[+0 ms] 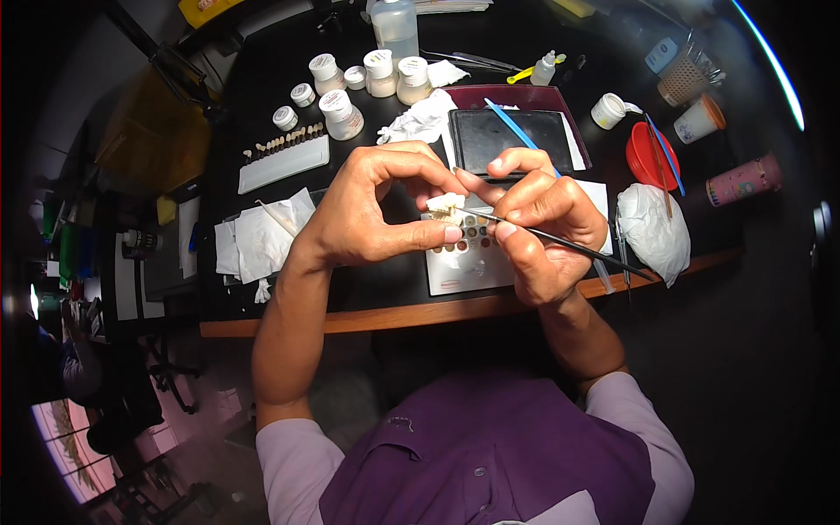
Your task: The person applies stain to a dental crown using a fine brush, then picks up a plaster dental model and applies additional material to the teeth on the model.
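My left hand (363, 203) pinches a small cream-coloured dental model (445, 203) between thumb and fingers. In my right hand (556, 223) is a thin brush (591, 249) with a long dark handle, gripped like a pen. Its fine end points left and meets or nearly meets the model; I cannot tell which. Both hands are raised above a white palette (446, 276) with rows of small round coloured wells. My hands partly cover the palette.
Several white-lidded jars (341, 118) and a tooth shade guide (284, 166) stand at the left. Behind my hands lies a black flat case (503, 131) with a blue stick (516, 127) across it. A red bowl (646, 162) and crumpled white tissue (654, 229) are at the right.
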Motion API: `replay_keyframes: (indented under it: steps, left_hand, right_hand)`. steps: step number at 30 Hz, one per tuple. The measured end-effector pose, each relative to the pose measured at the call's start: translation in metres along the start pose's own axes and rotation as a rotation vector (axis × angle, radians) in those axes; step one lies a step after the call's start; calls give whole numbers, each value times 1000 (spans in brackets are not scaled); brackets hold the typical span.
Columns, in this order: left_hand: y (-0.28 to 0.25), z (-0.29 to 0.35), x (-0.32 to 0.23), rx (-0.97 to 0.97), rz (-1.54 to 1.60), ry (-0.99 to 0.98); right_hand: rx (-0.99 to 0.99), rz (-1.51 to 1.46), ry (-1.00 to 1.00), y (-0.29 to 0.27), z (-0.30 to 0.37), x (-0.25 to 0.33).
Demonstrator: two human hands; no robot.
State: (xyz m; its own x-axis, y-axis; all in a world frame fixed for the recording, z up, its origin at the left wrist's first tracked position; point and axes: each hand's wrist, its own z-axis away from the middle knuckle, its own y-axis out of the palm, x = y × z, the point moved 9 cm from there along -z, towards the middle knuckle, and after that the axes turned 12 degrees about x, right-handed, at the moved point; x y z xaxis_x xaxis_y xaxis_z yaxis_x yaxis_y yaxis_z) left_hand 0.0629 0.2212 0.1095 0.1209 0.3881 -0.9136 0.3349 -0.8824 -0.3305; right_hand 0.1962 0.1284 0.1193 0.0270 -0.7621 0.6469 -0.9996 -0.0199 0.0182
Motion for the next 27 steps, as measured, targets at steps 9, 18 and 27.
replay_keyframes:
  steps: [9, 18, 27]
  left_hand:
    - [0, 0, 0, -1, -14, 8]
    - [0, 1, 0, 4, -22, 6]
    - [-2, -1, 0, 2, -45, -34]
  right_hand:
    - [-46, -54, 12, 1, 0, -1]
    - [-49, -77, 10, 1, 0, -2]
    - [-6, -66, 1, -7, -4, 6]
